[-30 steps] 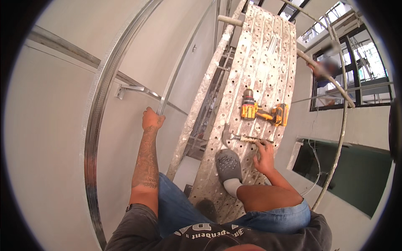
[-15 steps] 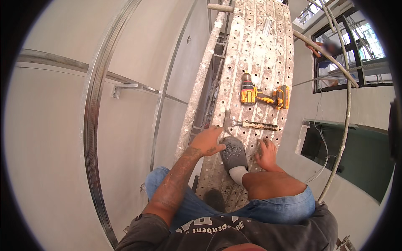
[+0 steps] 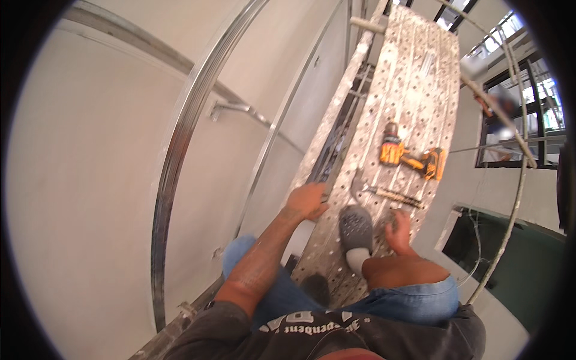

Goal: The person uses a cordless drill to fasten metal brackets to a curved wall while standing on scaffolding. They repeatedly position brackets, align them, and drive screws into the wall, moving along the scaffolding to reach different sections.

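Two bare hands are in view, both low over a perforated scaffold platform (image 3: pixel 414 90) marked with pale splashes. The left hand (image 3: pixel 307 201) is at the platform's left edge, palm turned down, fingers bent inward and thumb lying nearest the wearer; whether the fingers press together or pinch anything cannot be told, the underside being hidden. The right hand (image 3: pixel 399 231) is lowered to the platform, its fingers loosely bent and a little apart, with nothing visible between them; firm contact with the surface cannot be confirmed.

One hammer (image 3: pixel 393 195) lies flat just beyond the right fingertips, apart from them. Its handle runs crosswise ahead of those fingers, and its head sits to the right of the left fingers, near them. One yellow and black cordless drill (image 3: pixel 391 153) lies on its side farther beyond the right fingers, past the hammer, chuck pointing away and battery to the right.

One grey clog (image 3: pixel 356 227), worn on a foot, stands between the two sets of fingers. Left of the left fingers, well apart, a metal channel (image 3: pixel 174 162) rises along a pale wall (image 3: pixel 102 198). A splashed pole (image 3: pixel 332 111) runs beyond the left fingers, beside the platform.
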### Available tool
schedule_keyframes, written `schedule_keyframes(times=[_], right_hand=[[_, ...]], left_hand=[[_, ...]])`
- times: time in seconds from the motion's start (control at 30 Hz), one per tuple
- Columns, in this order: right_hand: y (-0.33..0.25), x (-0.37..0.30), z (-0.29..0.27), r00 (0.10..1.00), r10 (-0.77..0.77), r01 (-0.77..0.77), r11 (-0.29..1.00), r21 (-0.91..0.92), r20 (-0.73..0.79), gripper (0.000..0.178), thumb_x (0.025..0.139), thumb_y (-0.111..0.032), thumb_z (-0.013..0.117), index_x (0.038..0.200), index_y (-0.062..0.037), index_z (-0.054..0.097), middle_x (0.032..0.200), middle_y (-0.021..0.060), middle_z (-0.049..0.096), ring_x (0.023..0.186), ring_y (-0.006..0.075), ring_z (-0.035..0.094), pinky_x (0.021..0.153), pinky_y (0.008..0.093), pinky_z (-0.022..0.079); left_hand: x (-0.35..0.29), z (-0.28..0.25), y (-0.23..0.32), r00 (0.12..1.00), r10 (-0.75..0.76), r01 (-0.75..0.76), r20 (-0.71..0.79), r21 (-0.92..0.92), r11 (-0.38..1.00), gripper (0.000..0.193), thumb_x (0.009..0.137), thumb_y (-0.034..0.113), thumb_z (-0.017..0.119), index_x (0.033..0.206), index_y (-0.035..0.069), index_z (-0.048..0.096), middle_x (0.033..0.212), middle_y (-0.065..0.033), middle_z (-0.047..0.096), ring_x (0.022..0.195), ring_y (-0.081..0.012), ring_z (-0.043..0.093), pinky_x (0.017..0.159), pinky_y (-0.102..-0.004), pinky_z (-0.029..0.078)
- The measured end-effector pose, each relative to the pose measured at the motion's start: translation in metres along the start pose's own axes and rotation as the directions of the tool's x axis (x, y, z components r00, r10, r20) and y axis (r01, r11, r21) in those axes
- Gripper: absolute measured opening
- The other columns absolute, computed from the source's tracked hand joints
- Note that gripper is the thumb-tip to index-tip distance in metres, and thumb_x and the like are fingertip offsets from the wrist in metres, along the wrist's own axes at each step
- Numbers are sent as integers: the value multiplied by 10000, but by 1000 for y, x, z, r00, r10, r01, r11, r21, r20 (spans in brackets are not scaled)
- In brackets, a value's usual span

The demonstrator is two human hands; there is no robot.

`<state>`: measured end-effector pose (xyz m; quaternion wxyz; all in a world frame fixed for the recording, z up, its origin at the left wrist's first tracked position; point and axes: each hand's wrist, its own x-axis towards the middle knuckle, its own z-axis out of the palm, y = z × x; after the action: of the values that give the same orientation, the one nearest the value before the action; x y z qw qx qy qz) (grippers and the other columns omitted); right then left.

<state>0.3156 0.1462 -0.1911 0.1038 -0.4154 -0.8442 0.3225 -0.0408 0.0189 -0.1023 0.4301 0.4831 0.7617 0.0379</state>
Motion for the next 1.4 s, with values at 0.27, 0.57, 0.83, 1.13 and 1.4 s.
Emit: schedule_keyframes(times=[0.27, 0.57, 0.83, 1.13, 1.4], right_hand=[[-165, 112, -6, 639, -528, 252, 830, 497, 559, 438, 897, -286, 773, 1238, -31, 671, 1171, 193, 698, 1053, 323, 686, 912, 434, 544], [-303, 140, 4, 339, -865, 232, 457, 859, 369, 339, 981, -184, 659, 1260, 7, 650, 1292, 217, 660, 1210, 310, 618, 1074, 419, 460], [-295, 149, -38, 329, -814, 159, 548, 821, 479, 441, 939, -267, 747, 1264, 15, 654, 1282, 179, 678, 1193, 285, 635, 1049, 398, 490], [-274, 160, -46, 330, -816, 217, 554, 803, 474, 526, 956, -321, 738, 1369, -19, 617, 1348, 177, 651, 1267, 262, 589, 1107, 385, 458], [-257, 155, -16, 373, -721, 311, 691, 653, 584, 417, 956, -248, 667, 1287, 4, 644, 1196, 218, 707, 1110, 331, 676, 983, 446, 518]], left_hand=[[-7, -56, 77, 587, -15, -384, -810, -295, 875, 342, 886, 133, 702, 1211, 29, 674, 1181, -180, 679, 1053, -364, 667, 922, -425, 545], [-35, -165, 172, 314, 456, -520, -833, 250, 816, 325, 849, 63, 702, 1170, 16, 689, 1169, -188, 669, 1072, -382, 665, 928, -434, 545], [-49, -162, 171, 336, 454, -478, -825, 266, 837, 320, 850, 62, 703, 1168, 31, 698, 1209, -183, 649, 1082, -372, 667, 915, -423, 554], [-36, -148, 165, 331, 421, -495, -844, 225, 839, 320, 842, 76, 714, 1161, 52, 700, 1224, -188, 636, 1102, -381, 651, 936, -423, 542], [-25, -139, 163, 460, 334, -507, -823, 65, 859, 344, 845, 85, 721, 1187, 57, 694, 1234, -175, 633, 1112, -360, 638, 956, -424, 530]])
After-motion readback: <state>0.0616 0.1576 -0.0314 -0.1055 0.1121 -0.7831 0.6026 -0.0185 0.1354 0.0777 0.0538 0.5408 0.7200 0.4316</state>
